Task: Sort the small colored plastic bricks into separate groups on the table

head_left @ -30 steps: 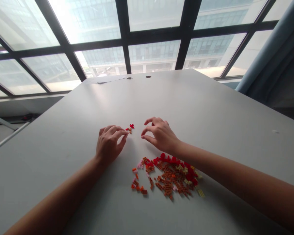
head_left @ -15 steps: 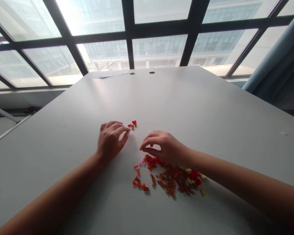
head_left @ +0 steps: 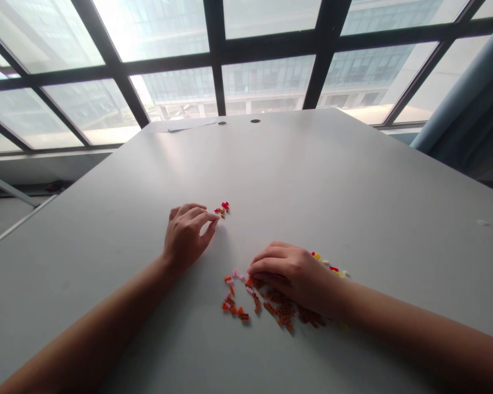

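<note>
My left hand rests on the white table, its thumb and forefinger pressed together in a pinch. Whatever may be between those tips is too small to name. Just beyond them lies a small group of red and brown toy building bricks. My right hand is over the left part of a larger pile of loose toy building bricks, mostly brown. Its fingers are bent and held together, tips down among the bricks; what they grip, if anything, is hidden. Part of the pile is covered by this hand.
Orange and pink bricks lie scattered left of the pile. Yellow and red bricks show behind my right wrist. A paper sheet and two round holes lie near the far table edge, before large windows. A blue curtain hangs at right.
My right hand has moved down and to the right, from above the pile's far edge onto the bricks. Its fingers have come closer together. My left hand has hardly moved.
</note>
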### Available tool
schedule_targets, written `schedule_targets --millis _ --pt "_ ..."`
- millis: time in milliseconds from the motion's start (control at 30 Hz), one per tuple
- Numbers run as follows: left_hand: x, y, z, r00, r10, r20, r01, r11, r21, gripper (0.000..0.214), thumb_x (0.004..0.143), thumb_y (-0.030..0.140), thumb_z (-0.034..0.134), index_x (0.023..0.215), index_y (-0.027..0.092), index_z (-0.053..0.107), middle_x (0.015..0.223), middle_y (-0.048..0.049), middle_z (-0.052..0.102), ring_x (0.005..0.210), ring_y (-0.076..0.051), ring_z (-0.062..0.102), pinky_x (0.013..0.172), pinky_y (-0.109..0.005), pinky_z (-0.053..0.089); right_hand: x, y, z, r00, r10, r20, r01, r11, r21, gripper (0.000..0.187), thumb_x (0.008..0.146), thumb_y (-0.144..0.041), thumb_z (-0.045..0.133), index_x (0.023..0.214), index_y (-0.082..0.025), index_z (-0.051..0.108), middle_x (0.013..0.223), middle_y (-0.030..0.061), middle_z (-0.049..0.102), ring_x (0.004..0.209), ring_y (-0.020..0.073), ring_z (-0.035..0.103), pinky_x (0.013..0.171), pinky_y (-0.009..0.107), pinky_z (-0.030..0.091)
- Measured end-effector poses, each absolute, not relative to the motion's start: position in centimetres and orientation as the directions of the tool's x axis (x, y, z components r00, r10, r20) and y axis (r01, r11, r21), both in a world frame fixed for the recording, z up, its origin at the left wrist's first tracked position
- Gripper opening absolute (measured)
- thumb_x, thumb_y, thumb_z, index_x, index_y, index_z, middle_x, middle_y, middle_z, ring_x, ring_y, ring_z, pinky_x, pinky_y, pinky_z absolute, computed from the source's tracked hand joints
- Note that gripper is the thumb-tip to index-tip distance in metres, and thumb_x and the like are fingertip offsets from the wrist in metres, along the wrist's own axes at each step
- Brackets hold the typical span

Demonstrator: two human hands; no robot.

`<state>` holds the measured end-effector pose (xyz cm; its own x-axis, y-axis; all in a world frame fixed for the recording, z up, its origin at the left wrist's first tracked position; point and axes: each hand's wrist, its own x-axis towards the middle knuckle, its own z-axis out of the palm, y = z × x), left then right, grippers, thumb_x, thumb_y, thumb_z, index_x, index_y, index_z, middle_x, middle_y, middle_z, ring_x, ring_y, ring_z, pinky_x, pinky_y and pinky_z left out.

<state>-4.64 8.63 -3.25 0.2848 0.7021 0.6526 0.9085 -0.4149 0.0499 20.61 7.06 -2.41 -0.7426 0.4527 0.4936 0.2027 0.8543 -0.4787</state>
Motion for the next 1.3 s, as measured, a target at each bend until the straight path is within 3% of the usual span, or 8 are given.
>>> schedule_targets --millis 233,400,567,833,967,1067,1200,1300 --pt "-4.6 8.6 -3.3 0.284 0.716 0.637 0.907 -0.416 0.063 0.012 0.089 0.022 0.06 0.083 0.023 0.071 0.082 -0.0014 0.074 0.095 -0.022 0.067 0.084 -0.038 0.042 21.5 5.4 -1.5 -0.758 0.433 0.488 0.216 0.872 -0.438 0.023 0.097 -0.015 0.048 0.096 -0.015 0.07 0.093 0.0088 0.075 0.083 0.0146 0.066 0.077 0.027 0.056" --pt "-4.6 8.6 -3.4 0.289 0.711 0.641 0.904 -0.423 0.062 0.013 0.089 0.022 0.06 0.083 0.023 0.071 0.08 -0.001 0.074 0.094 -0.022 0.067 0.085 -0.038 0.042 22.4 3.7 -1.3 -0.804 0.351 0.48 0.217 0.924 -0.313 0.028 0.098 -0.012 0.044 0.108 -0.014 0.069 0.105 0.0112 0.075 0.097 0.0174 0.068 0.089 0.031 0.057" --pt "-4.7 8.7 -3.5 0.299 0.697 0.652 0.901 -0.432 0.048 0.013 0.09 0.022 0.06 0.083 0.023 0.071 0.08 -0.0007 0.074 0.094 -0.022 0.067 0.085 -0.038 0.042 21.5 2.8 -0.8 -0.776 0.346 0.527 0.25 0.937 -0.246 0.027 0.099 -0.012 0.043 0.098 -0.013 0.07 0.093 0.0097 0.074 0.086 0.0174 0.065 0.078 0.031 0.055" --pt "-4.7 8.6 -3.4 0.309 0.69 0.654 0.899 -0.436 0.036 0.013 0.09 0.022 0.059 0.085 0.023 0.07 0.08 -0.0011 0.073 0.095 -0.022 0.067 0.085 -0.039 0.042 17.1 2.6 -1.8 -0.788 0.329 0.521 0.315 0.942 -0.118 0.018 0.093 -0.021 0.058 0.079 -0.016 0.068 0.087 0.0064 0.07 0.078 0.0188 0.059 0.072 0.035 0.042" --pt "-4.7 8.6 -3.4 0.305 0.698 0.647 0.898 -0.437 0.047 0.013 0.09 0.022 0.059 0.084 0.023 0.071 0.081 -0.0011 0.074 0.095 -0.022 0.066 0.086 -0.039 0.042 17.1 2.5 -2.2 -0.787 0.363 0.498 0.335 0.93 -0.149 0.014 0.09 -0.016 0.06 0.078 -0.016 0.067 0.087 0.006 0.069 0.077 0.0171 0.057 0.073 0.033 0.04" --pt "-4.7 8.6 -3.5 0.305 0.695 0.651 0.898 -0.438 0.047 0.014 0.09 0.022 0.059 0.083 0.023 0.071 0.08 -0.001 0.074 0.095 -0.022 0.066 0.085 -0.038 0.041 17.8 2.5 -2.1 -0.749 0.408 0.523 0.322 0.913 -0.251 0.01 0.088 -0.014 0.063 0.079 -0.016 0.068 0.09 0.0046 0.07 0.077 0.0156 0.058 0.074 0.032 0.041" --pt "-4.7 8.7 -3.5 0.302 0.692 0.656 0.899 -0.435 0.045 0.013 0.09 0.022 0.06 0.084 0.023 0.071 0.08 -0.001 0.073 0.095 -0.022 0.066 0.085 -0.038 0.041 18.8 4.1 -1.7 -0.672 0.549 0.498 0.331 0.823 -0.461 0.006 0.086 -0.019 0.069 0.081 -0.02 0.071 0.086 0.0029 0.07 0.08 0.0149 0.062 0.077 0.03 0.043" --pt "-4.6 8.7 -3.5 0.303 0.687 0.661 0.9 -0.434 0.038 0.013 0.089 0.022 0.06 0.083 0.022 0.071 0.079 -0.001 0.073 0.094 -0.022 0.066 0.085 -0.037 0.041 19.1 7.0 -1.1 -0.633 0.668 0.391 0.443 0.727 -0.525 0.003 0.082 -0.021 0.074 0.079 -0.022 0.074 0.089 0.0035 0.071 0.082 0.0162 0.064 0.081 0.032 0.043"
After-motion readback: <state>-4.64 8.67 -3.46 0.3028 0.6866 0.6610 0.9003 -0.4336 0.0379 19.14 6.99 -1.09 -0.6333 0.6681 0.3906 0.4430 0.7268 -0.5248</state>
